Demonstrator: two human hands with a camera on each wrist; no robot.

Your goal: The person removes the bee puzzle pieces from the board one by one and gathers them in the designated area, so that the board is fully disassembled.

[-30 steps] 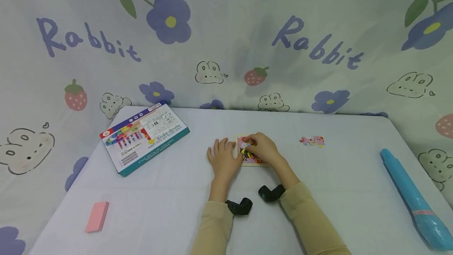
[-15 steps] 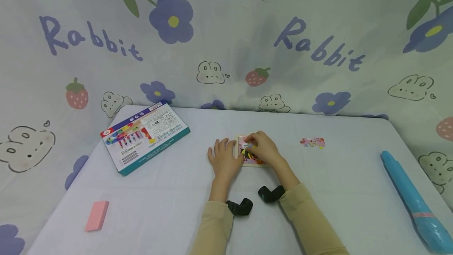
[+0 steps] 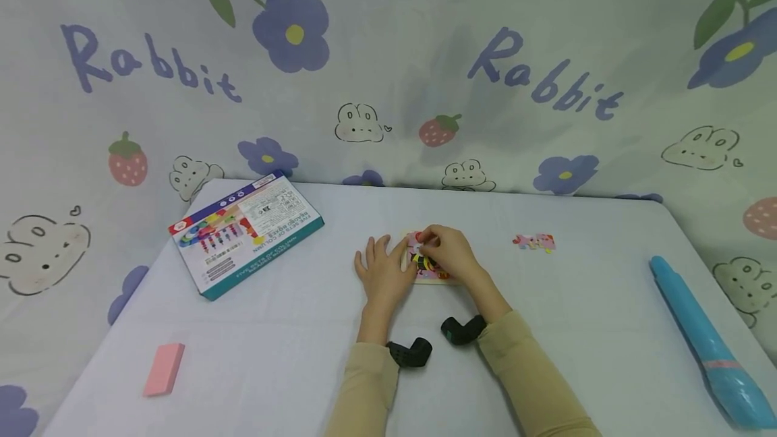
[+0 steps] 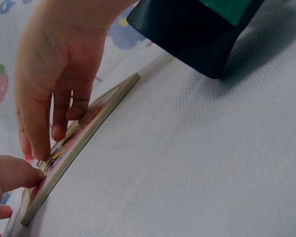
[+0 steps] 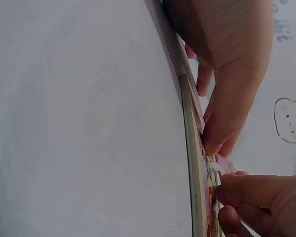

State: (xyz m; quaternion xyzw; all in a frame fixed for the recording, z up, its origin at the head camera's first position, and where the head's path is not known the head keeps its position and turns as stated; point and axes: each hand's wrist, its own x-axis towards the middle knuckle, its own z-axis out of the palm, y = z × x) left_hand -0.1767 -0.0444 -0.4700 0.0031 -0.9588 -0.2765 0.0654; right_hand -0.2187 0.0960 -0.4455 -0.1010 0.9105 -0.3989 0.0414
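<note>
Left wrist: puzzle board (image 4: 83, 141) under fingers (image 4: 37, 131)

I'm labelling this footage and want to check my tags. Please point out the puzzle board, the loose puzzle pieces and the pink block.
Puzzle board (image 3: 436, 281): head view, pale near rim.
Loose puzzle pieces (image 3: 544, 242): head view, right part of the cluster.
Pink block (image 3: 163, 369): head view, middle of its top face.

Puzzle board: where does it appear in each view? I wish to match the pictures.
Head: board, just below centre, seen from above.
Left wrist: board, left half, slanting up to the right.
Right wrist: board, right of centre, nearly edge-on.
Shared landmark: left hand, touching the board.
</note>
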